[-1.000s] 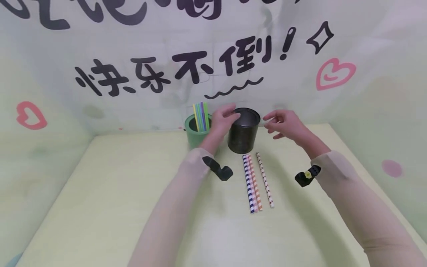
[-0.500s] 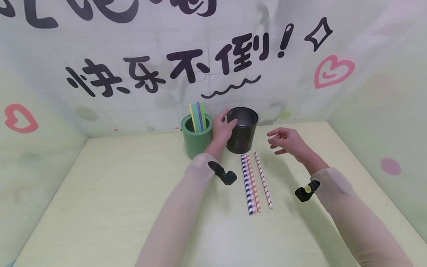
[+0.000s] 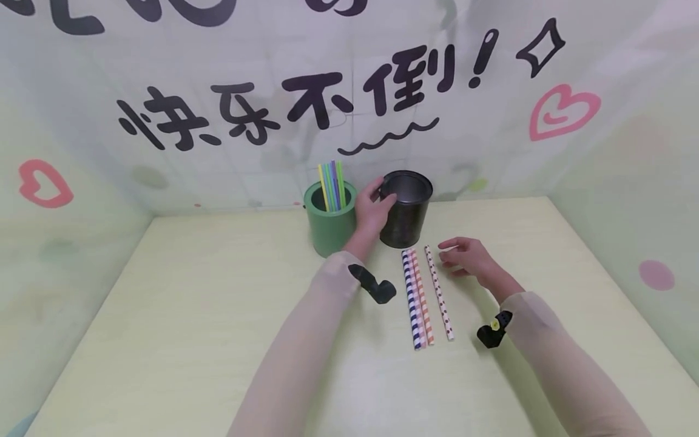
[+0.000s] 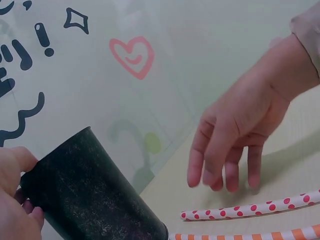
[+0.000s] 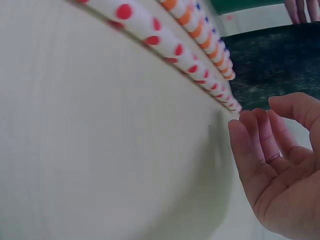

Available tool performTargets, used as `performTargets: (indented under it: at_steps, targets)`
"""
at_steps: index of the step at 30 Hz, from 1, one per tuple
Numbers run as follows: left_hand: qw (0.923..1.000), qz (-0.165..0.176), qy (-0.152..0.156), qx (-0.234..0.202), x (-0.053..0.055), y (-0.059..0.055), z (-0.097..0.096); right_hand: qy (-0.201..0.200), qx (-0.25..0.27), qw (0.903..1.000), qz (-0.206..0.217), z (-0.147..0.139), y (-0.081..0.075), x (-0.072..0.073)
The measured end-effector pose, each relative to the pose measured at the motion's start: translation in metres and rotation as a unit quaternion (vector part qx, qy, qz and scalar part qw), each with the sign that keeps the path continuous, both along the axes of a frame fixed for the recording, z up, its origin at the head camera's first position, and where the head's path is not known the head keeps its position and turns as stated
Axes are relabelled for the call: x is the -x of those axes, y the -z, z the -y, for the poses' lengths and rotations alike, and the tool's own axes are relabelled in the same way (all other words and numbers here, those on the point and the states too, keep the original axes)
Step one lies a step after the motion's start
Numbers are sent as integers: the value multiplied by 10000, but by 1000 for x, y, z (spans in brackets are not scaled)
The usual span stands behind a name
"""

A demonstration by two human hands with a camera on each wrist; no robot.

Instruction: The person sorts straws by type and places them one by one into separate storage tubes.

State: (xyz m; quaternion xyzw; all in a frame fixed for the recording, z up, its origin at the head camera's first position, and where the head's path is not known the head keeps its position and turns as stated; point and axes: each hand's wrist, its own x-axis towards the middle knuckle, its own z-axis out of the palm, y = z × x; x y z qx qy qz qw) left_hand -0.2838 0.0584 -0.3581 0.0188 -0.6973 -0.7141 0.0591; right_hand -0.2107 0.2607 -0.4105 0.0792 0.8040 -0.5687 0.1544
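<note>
In the head view, my left hand (image 3: 372, 212) holds the black cup (image 3: 404, 227) by its left side near the rim. Seen from the left wrist, the thumb and fingers (image 4: 31, 212) curl at the cup's mouth edge. My right hand (image 3: 471, 260), empty and with loosely bent fingers, hovers above the table just right of the red-dotted paper straw (image 3: 439, 294). In the right wrist view a gap shows between its thumb and fingers. Beside that straw lie a blue-striped straw (image 3: 411, 300), a pink-striped one and an orange-striped one (image 3: 423, 297), close together.
A green cup (image 3: 329, 233) with several coloured thin straws (image 3: 333, 188) upright in it stands left of the black cup. Behind both is a white printed backdrop (image 3: 246, 176). The pale tabletop (image 3: 180, 315) runs between side walls.
My right hand has come away from beside the black cup's rim, down and toward the dotted straw. My left hand stays at the black cup. The view has shifted slightly.
</note>
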Motion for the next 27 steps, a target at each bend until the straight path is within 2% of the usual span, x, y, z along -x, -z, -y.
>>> performTargets:
  at_steps: [4, 9, 15, 22, 27]
  targets:
    - [10000, -3, -45, -84, 2, 2, -1, 1, -19, 9999, 141, 2, 11, 0]
    - [9999, 3, -58, -99, 2, 3, -2, 27, -59, 9999, 83, 5, 18, 0]
    - [9999, 18, -71, -142, 1, 2, -2, 289, -315, 9991, 19, 11, 23, 2]
    - [9998, 13, -44, -195, 0, 2, -2, 647, -626, 9959, -51, 21, 24, 1]
    - [9997, 13, -47, -236, 1, 2, -2, 648, -969, 9932, -53, 26, 22, 0]
